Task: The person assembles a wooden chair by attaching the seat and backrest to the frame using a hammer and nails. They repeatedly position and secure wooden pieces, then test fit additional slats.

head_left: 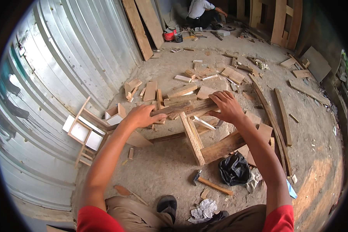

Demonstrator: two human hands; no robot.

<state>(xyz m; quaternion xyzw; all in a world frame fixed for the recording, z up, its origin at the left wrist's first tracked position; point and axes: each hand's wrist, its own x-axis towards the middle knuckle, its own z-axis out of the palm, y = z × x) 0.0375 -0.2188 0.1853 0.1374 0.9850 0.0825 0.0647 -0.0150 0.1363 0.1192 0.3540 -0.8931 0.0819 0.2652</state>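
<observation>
Plank: worn wooden plank [185, 107] across the scrap pile, mid concrete floor [170, 170].
Left hand [142, 116]: my fingers wrapped round its left end.
Right hand [227, 106]: clamped over its right end.
Hammer [210, 183]: on floor, nearer me.

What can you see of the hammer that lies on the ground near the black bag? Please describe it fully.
The hammer lies flat on the concrete floor, close in front of the person. It has a light wooden handle and a dark metal head. The head points to the left, the handle runs down to the right. No hand touches it. A crumpled black plastic bag lies just above its handle, and a small wood scrap lies just below it.
</observation>
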